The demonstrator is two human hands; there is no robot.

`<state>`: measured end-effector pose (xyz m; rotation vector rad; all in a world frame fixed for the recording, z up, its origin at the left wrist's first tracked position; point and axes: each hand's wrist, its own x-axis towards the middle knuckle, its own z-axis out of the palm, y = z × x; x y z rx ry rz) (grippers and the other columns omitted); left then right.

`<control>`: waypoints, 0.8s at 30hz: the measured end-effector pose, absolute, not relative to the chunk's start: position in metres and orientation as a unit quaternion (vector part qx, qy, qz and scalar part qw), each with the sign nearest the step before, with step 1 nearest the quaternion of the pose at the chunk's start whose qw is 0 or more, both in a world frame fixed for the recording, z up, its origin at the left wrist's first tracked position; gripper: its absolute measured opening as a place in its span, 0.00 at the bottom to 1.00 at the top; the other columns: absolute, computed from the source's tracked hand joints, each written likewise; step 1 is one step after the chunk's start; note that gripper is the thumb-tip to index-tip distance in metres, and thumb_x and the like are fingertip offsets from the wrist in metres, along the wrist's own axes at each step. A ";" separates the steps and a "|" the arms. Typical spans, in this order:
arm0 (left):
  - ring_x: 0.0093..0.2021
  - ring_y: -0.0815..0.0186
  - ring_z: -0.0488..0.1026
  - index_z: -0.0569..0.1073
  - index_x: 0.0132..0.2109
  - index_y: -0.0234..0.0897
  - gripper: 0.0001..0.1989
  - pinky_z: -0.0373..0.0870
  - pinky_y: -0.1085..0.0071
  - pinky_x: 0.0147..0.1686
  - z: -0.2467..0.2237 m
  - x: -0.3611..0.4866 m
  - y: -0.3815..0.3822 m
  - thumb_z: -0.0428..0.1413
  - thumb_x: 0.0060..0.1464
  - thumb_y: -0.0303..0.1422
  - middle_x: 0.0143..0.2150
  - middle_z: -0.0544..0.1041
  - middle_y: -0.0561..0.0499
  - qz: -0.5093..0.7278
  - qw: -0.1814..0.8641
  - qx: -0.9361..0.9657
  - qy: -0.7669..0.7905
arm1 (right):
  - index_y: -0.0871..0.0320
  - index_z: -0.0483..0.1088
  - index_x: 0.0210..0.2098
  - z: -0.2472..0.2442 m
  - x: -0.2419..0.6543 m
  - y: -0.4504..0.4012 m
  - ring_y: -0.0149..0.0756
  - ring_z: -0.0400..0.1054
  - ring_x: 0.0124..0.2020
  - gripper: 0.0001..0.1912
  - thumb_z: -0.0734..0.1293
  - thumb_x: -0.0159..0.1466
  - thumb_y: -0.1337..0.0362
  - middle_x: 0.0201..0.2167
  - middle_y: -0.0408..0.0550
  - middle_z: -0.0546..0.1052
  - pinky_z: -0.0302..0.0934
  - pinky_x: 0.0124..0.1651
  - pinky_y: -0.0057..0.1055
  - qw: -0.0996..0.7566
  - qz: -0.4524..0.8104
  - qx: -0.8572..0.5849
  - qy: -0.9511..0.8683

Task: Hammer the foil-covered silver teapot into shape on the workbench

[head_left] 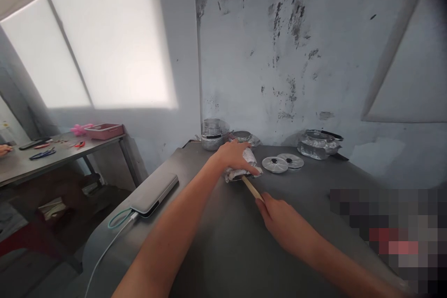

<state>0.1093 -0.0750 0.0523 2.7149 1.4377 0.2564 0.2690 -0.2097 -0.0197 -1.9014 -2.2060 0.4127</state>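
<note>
My left hand point(235, 156) reaches over a crumpled whitish bundle point(248, 156) on the dark table. Its thumb and fingers span the bundle and hold it down; the lower part is partly covered. A pale wooden handle point(253, 188) is gripped in my right hand point(279, 216). The handle's far end meets the near edge of the bundle, and what it is fixed to is hidden. Just right of the bundle lie two round silvery lids point(275, 165) with dark knobs, one overlapping the other.
Along the wall stand a metal pot with a perforated insert point(212, 137), a wrapped round pan point(241, 136) and a plastic-covered pot point(318, 145). A grey power bank point(155, 194) with cables lies at left. Another table point(70, 151) carries pliers and a pink basket point(104, 131); a person's hand point(4, 150) shows there.
</note>
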 end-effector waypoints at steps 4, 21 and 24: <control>0.65 0.40 0.60 0.52 0.71 0.45 0.61 0.66 0.53 0.54 0.052 0.110 -0.074 0.57 0.35 0.70 0.69 0.59 0.39 0.077 0.027 0.882 0.464 | 0.58 0.66 0.40 -0.019 0.269 -0.213 0.43 0.75 0.33 0.19 0.47 0.74 0.59 0.34 0.54 0.79 0.55 0.32 0.33 0.103 0.140 -0.649 -0.740; 0.61 0.42 0.64 0.55 0.70 0.43 0.60 0.66 0.55 0.54 0.051 0.110 -0.073 0.56 0.36 0.70 0.66 0.64 0.39 0.092 0.012 0.883 0.461 | 0.59 0.66 0.41 -0.028 0.270 -0.209 0.46 0.76 0.36 0.18 0.48 0.74 0.61 0.34 0.57 0.79 0.56 0.35 0.34 0.091 0.146 -0.644 -0.746; 0.62 0.41 0.63 0.55 0.70 0.44 0.60 0.67 0.54 0.54 0.051 0.110 -0.073 0.57 0.35 0.70 0.67 0.62 0.39 0.089 0.016 0.883 0.461 | 0.58 0.67 0.41 -0.028 0.270 -0.208 0.45 0.76 0.35 0.19 0.48 0.74 0.60 0.35 0.57 0.80 0.56 0.34 0.33 0.090 0.148 -0.641 -0.747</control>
